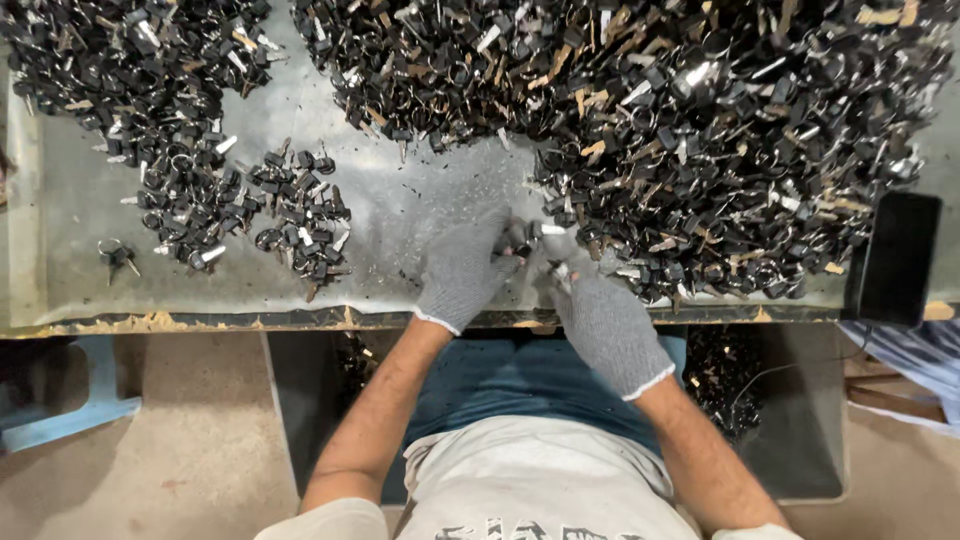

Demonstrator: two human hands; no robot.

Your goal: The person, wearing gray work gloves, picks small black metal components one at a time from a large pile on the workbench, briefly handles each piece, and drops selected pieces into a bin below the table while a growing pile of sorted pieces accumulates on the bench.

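Nearest the camera sits the person's own lap, a pale shirt [530, 480] over blue trousers [520, 380], with both bare forearms reaching forward to the edge of a grey metal worktable [400, 210]. Below the table's lip, on either side of the knees, dark bins [740, 390] sit on the floor, and the right one holds a scatter of small black parts; the left one is too shadowed to read. On the tabletop a huge heap of black-headed keys and rings [700, 130] fills the far right, a smaller heap [130, 60] lies at the far left, and a loose sorted cluster [290, 215] rests between them, with one lone key on a ring [118, 255] off by itself near the left edge. A black phone [897, 257] lies at the right end of the table. The left hand [462, 272], in a grey knit glove, is curled with its fingertips pinched on a small key piece [520, 245] at the edge of the big heap. The right hand [600, 315], gloved the same, is closed too, its fingers meeting the left ones on that same piece.
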